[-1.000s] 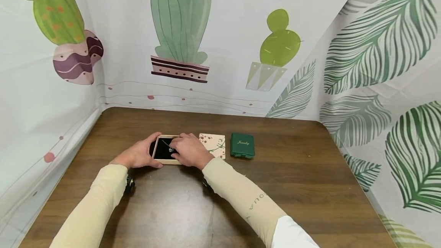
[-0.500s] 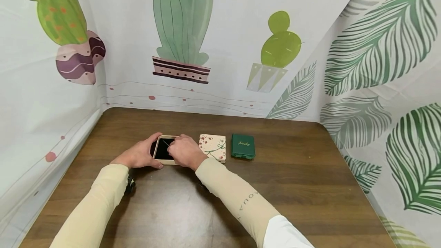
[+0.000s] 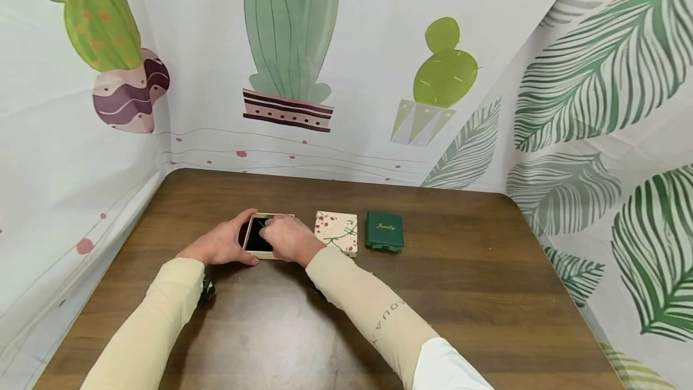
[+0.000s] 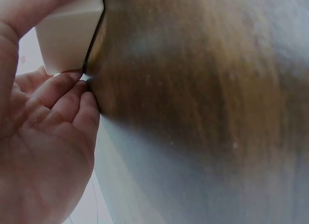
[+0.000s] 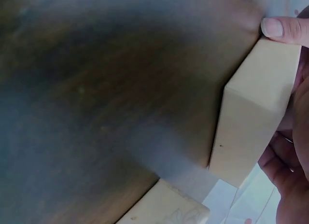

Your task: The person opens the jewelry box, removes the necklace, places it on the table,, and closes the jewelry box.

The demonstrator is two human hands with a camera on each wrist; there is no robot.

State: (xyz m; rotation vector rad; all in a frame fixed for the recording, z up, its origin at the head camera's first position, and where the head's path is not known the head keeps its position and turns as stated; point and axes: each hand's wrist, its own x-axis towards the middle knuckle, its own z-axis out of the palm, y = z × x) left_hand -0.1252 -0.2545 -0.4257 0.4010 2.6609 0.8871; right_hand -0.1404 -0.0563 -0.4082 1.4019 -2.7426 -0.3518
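Note:
A shallow cream jewelry box lies open on the table, its inside lined with a black pad. My left hand grips its left end, thumb at the near side and fingers round the far side. Over the right part of the box is my right hand, fingers curled down and pinching a thin silver necklace. Only a short bit of chain shows; the pendant is hidden by the hand. In the right wrist view, the left thumb presses the corner of the box wall.
Right of the open box sits a cream floral box lid. Beyond it is a dark green box lettered "Jewelry". The brown wooden table ends at printed cloth walls behind and at both sides.
The right hand has closed over the pendant, which showed on the pad a second ago, and its wrist has shifted slightly left. The left hand keeps its grip on the box.

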